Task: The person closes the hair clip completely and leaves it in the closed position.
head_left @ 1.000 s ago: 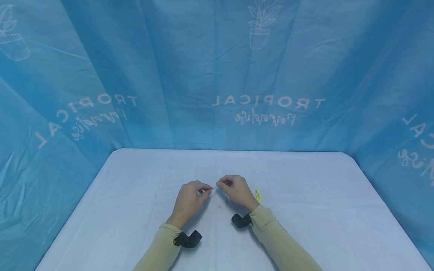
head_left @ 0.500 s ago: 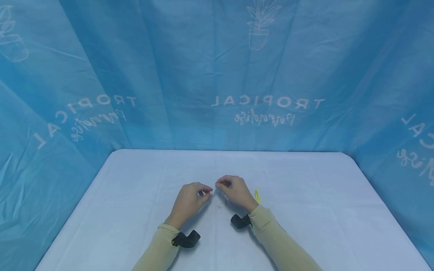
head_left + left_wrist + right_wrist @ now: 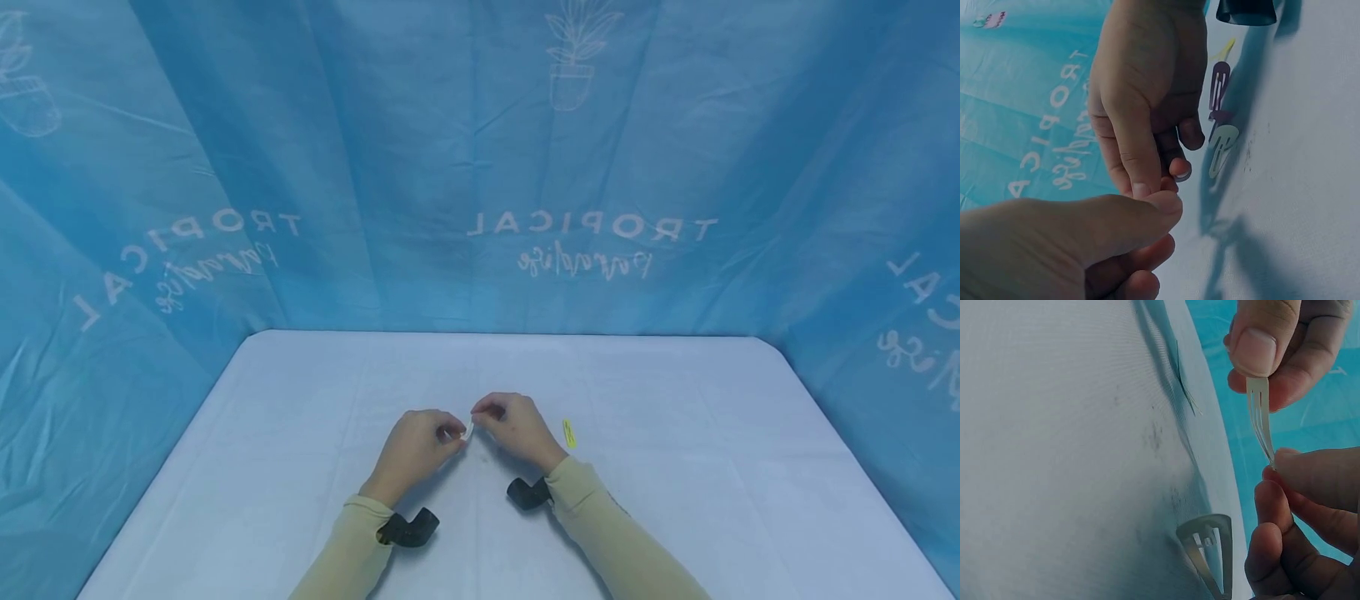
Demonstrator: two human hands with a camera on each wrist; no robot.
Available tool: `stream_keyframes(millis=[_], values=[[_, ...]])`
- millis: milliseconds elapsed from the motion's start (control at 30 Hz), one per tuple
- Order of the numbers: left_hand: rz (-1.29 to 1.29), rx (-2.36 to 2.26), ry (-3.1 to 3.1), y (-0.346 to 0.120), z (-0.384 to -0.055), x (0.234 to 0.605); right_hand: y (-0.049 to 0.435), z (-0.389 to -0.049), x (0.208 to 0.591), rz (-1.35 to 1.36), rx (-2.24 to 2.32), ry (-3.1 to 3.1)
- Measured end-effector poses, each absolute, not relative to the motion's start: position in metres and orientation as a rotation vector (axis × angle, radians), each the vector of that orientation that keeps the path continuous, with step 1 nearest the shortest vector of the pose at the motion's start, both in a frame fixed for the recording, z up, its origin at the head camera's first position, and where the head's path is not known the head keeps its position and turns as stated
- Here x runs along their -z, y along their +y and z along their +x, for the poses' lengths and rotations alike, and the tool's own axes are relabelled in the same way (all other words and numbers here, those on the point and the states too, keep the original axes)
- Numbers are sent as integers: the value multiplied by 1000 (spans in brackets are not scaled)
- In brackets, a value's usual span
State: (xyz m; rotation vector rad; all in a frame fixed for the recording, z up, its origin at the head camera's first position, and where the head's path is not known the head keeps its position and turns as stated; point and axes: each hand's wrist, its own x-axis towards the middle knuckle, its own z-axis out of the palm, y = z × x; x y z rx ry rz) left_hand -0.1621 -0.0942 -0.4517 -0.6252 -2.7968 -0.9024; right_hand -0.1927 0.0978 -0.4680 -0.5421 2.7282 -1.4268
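A pale, whitish snap hair clip is stretched between both hands. In the right wrist view my left hand pinches its wider, slotted end between thumb and finger. My right hand pinches the narrow tip from below, other fingers curled. The head view has the left hand and right hand meeting over the table, the clip a small white strip between them. From the left wrist, fingers of the left hand and right hand overlap and hide the clip.
Beyond the right hand lie a purple hair clip and a pale green hair clip on the white table. A yellow hair clip rests by the right wrist. Blue curtains hang behind and at both sides.
The pale clip has turned from a thin edge-on line to a broader white strip. Both hands have shifted slightly nearer and leftward; the yellow clip now shows fully.
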Motion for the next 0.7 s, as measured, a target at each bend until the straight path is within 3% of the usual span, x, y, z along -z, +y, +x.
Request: stream_keyframes(millis=[700], values=[[-637, 808, -2854, -98, -165, 456, 86, -192, 468, -657, 1156, 2794]])
